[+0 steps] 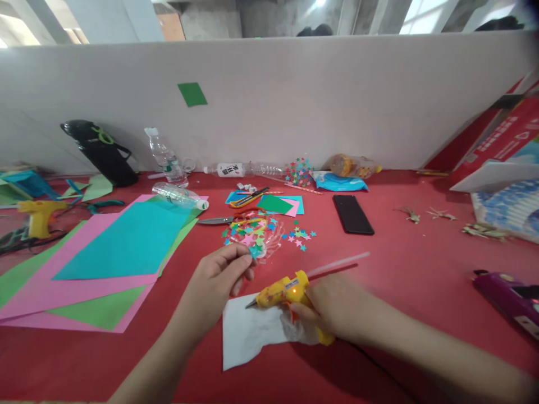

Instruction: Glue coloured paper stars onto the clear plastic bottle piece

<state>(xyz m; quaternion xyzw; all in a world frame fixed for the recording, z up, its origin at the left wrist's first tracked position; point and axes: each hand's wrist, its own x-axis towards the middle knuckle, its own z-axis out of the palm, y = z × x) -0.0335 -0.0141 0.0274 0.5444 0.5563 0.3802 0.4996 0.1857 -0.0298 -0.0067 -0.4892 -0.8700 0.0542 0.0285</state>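
Note:
My right hand [337, 306] is wrapped round the handle of a yellow hot glue gun [275, 290]. Its nozzle points left over a white sheet of paper [242, 334], an orange light glows on its side, and a clear glue stick [337, 264] sticks out of its back. My left hand [221, 272] is pinched at the fingertips on a small teal paper star [255, 251]. Just beyond lie a pile of colourful paper stars [248, 238] with clear plastic pieces, and a looser group of stars [300, 238] to the right.
Large coloured sheets [122, 241] cover the left, with a plastic bottle [179, 194] on them. Scissors [217, 221] and a utility knife [249, 197] lie behind the stars. A black phone [352, 214] is right of centre. Another yellow glue gun [42, 213] lies far left; a purple tool [509, 300] far right.

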